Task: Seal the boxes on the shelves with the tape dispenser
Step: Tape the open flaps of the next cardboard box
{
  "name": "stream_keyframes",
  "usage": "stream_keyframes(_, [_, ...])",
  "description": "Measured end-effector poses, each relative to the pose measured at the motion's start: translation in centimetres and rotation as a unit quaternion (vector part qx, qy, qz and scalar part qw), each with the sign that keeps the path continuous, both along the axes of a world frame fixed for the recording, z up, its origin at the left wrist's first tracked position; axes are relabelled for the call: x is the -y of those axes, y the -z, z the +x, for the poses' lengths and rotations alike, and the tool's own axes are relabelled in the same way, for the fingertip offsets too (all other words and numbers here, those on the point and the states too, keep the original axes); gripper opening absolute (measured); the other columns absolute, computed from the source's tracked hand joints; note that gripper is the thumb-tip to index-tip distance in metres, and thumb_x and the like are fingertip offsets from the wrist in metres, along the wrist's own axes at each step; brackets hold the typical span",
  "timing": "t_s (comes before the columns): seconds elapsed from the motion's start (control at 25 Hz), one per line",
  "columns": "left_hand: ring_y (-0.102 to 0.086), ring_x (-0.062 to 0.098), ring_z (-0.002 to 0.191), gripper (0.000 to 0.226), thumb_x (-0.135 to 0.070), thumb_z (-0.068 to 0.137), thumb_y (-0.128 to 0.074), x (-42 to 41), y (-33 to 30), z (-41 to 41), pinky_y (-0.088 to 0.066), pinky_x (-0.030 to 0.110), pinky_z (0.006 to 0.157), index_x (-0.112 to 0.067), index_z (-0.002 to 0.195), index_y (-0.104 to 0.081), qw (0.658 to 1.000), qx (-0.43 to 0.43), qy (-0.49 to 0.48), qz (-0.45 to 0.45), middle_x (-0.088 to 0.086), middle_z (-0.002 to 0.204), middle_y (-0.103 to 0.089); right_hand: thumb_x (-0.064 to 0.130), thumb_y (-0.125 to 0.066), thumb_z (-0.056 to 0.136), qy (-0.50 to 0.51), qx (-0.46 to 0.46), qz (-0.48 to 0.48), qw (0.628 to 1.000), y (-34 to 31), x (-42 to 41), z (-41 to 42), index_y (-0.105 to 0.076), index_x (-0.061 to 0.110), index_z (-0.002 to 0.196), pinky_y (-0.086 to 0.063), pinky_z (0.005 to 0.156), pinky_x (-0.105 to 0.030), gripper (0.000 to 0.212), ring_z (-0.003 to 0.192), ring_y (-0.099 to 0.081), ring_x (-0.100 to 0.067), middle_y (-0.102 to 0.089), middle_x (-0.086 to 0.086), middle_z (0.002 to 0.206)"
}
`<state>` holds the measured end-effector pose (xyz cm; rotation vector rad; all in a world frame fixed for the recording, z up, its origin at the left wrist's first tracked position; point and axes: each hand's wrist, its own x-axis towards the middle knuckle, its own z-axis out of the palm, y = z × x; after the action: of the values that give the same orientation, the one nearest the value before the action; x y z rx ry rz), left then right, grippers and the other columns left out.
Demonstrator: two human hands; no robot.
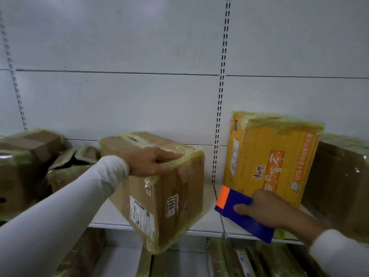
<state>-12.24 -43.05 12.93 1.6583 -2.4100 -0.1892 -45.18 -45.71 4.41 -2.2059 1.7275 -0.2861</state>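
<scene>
Boxes sat along the white shelf [203, 226], and the middle brown box [165, 188] served as the landmark. It rested tilted, one lower corner overhanging the shelf's front edge, its top flaps closed and its edges wrapped in yellowish tape; nothing inside it could be seen. Printed labels clung to its front faces (one read 0947). The left hand [148, 163], in a white sleeve [65, 200], gripped its top front edge, fingers curled over the taped rim. Left of that box lay crumpled brown boxes [26, 162], one torn open along a dark gap whose contents could not be made out. Right of it stood a yellow-orange box [269, 154], leaning and taped at its upper edges, with a darker brown box [339, 182] just beyond. The right hand [275, 211] held the tape dispenser [241, 214], a blue body with an orange end, thumb pressed on its face, low in front of the yellow-orange box. More taped boxes [249, 260] lay on the shelf below.
</scene>
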Motion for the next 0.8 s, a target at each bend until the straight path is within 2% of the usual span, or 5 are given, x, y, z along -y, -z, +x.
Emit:
stream_keyframes(0.24, [-0.044, 0.003, 0.126, 0.060, -0.053, 0.072, -0.046, -0.8, -0.9, 0.3, -0.029, 0.027, 0.110, -0.061, 0.131, -0.035, 0.999, 0.010, 0.034, 0.024, -0.021, 0.142, -0.043, 0.064, -0.062, 0.076, -0.140, 0.162, 0.005, 0.977, -4.7, -2.0, -1.1, -0.063, 0.017, 0.068, -0.038, 0.049, -0.019, 0.047, 0.048, -0.058, -0.009, -0.067, -0.002, 0.059])
stream_keyframes(0.52, [-0.046, 0.007, 0.124, 0.052, -0.026, 0.084, -0.056, -3.7, -1.2, 2.7, -0.034, 0.030, 0.109, -0.043, 0.132, -0.046, 0.999, -0.015, 0.046, 0.012, -0.015, 0.136, -0.049, 0.060, -0.064, 0.075, -0.202, 0.178, 0.041, 0.962, -5.4, -3.2, 0.5, -0.063, -0.009, 0.089, -0.040, 0.052, -0.019, 0.070, 0.060, -0.061, -0.022, -0.068, -0.023, 0.076])
stream_keyframes(0.6, [-0.053, 0.011, 0.113, 0.046, -0.050, 0.081, -0.059, -4.1, -0.6, 2.1, -0.044, 0.031, 0.097, -0.039, 0.125, -0.049, 0.999, -0.015, 0.003, -0.038, -0.011, 0.124, -0.056, 0.059, -0.065, 0.076, -0.210, 0.180, 0.050, 0.960, -5.2, -3.4, 1.2, -0.062, -0.010, 0.088, -0.039, 0.052, -0.020, 0.070, 0.060, -0.061, -0.022, -0.066, -0.023, 0.073])
stream_keyframes(0.68, [-0.057, 0.018, 0.109, 0.073, -0.080, 0.071, -0.047, -4.0, 0.5, 0.7, -0.046, 0.033, 0.087, -0.031, 0.126, -0.047, 0.986, 0.081, -0.070, -0.131, -0.005, 0.123, -0.058, 0.058, -0.068, 0.079, -0.211, 0.183, 0.058, 0.958, -5.1, -3.7, 1.6, -0.061, -0.009, 0.087, -0.039, 0.051, -0.018, 0.068, 0.058, -0.060, -0.019, -0.066, -0.015, 0.067])
stream_keyframes(0.8, [-0.060, 0.022, 0.099, 0.069, -0.083, 0.071, -0.044, -3.2, 2.1, -0.7, -0.049, 0.037, 0.082, -0.027, 0.112, -0.052, 0.951, 0.203, -0.121, -0.198, -0.004, 0.115, -0.062, 0.062, -0.067, 0.078, -0.211, 0.182, 0.065, 0.958, -5.0, -4.2, 2.1, -0.062, -0.007, 0.088, -0.041, 0.052, -0.017, 0.069, 0.059, -0.062, -0.018, -0.068, -0.014, 0.070])
